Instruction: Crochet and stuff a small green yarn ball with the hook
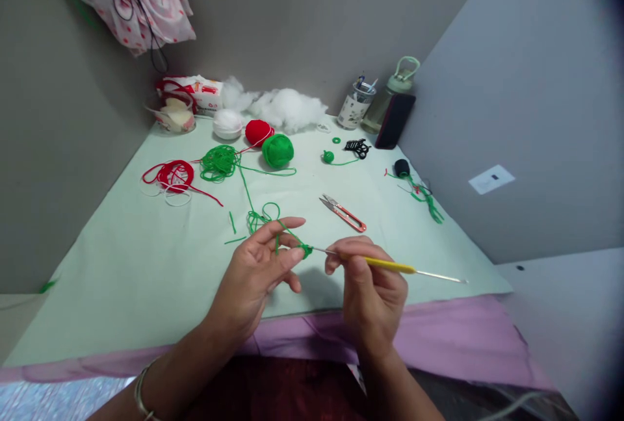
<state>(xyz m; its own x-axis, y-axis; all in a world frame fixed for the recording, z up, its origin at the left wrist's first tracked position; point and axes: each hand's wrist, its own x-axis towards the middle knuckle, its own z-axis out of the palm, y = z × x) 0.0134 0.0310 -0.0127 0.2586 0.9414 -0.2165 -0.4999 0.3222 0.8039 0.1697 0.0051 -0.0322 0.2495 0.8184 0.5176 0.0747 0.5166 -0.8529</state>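
Between thumb and fingers, my left hand [258, 268] pinches a small green crochet piece [306, 251]. Green yarn runs over its raised index finger down to the piece. My right hand [373, 284] is closed around the yellow handle of a crochet hook [390, 265], whose thin metal tip meets the green piece. The hook's other metal end points out to the right. Just behind my left hand lies a loose tangle of green yarn [258, 218], joined by a strand to a larger green heap [219, 162]. Thread snips [344, 213] with orange handles rest beyond my right hand.
Green [277, 151], red [259, 133] and white [227, 124] yarn balls sit farther back, before white stuffing [287, 109]. Red yarn [176, 176] lies at left. A pen cup [355, 108], bottle [383, 106] and phone [396, 122] stand back right. Walls border the table.
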